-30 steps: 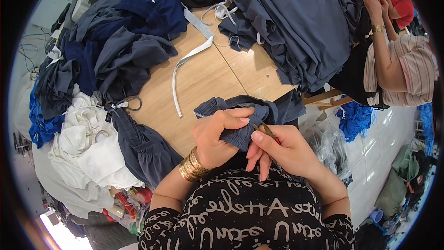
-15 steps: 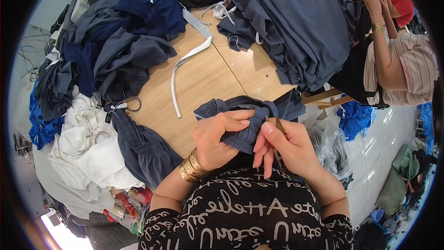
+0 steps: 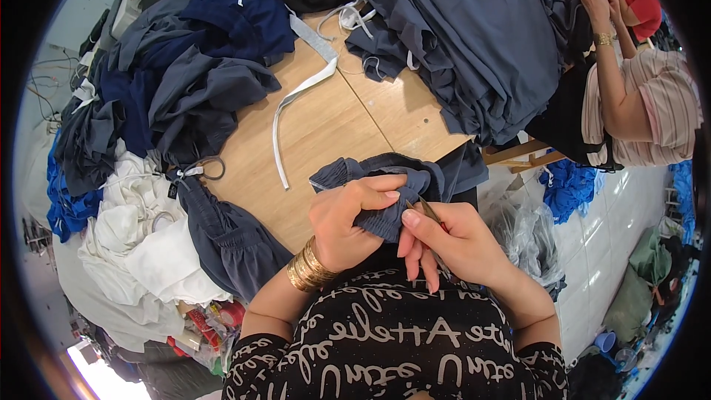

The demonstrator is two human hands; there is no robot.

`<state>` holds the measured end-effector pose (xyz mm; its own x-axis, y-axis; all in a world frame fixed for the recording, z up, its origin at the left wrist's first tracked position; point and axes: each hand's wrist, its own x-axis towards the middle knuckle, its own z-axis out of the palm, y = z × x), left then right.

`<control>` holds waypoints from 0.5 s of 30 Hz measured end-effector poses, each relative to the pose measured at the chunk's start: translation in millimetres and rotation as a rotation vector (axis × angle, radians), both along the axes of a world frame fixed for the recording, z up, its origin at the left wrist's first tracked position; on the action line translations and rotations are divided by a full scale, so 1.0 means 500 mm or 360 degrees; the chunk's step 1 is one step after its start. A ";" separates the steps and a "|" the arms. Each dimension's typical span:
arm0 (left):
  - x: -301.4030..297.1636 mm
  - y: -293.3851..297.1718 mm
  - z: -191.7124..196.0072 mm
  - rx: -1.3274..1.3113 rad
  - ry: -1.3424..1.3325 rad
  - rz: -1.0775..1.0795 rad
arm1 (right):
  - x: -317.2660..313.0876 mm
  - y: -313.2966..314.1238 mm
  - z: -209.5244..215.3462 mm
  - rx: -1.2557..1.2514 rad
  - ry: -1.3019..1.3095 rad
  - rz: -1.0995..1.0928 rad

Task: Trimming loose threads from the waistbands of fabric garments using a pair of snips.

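Note:
A dark grey-blue garment (image 3: 381, 224) with a gathered elastic waistband is bunched up over the table's near edge. My left hand (image 3: 352, 218), with gold bangles at the wrist, is closed on the waistband, thumb on top. Just to the right, my right hand (image 3: 452, 233) pinches a pair of thread snips (image 3: 431, 213). Their pointed tips reach up and left, close to the cloth. I cannot make out whether they touch a thread. The lower part of the snips is hidden by my fingers.
Dark grey clothes (image 3: 474, 44) are heaped at the back right, and navy and grey ones (image 3: 192, 67) at the left. White cloth (image 3: 141, 237) hangs off the left edge. A white strip (image 3: 296, 92) lies mid-table. Clear plastic bags (image 3: 526, 241) and co-workers (image 3: 637, 104) are at the right.
My right hand has moved slightly left, and the snips now tilt toward the garment. My left hand keeps its hold on the waistband.

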<state>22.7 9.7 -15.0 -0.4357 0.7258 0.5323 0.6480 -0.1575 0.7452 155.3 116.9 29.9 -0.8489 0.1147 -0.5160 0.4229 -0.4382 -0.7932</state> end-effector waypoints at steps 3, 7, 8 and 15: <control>0.000 0.001 -0.002 0.0013 -0.0019 -0.0014 | 0.001 0.000 -0.002 -0.0019 -0.0002 0.0007; 0.001 0.000 0.000 0.0003 -0.0044 -0.0017 | 0.001 0.000 -0.003 -0.0042 -0.0002 -0.0003; 0.001 0.001 0.000 -0.0003 -0.0044 -0.0016 | 0.000 -0.002 -0.004 -0.0036 0.0021 -0.0038; -0.001 0.002 -0.004 0.0008 -0.0009 0.0003 | -0.002 -0.020 -0.017 0.0013 0.0115 -0.0227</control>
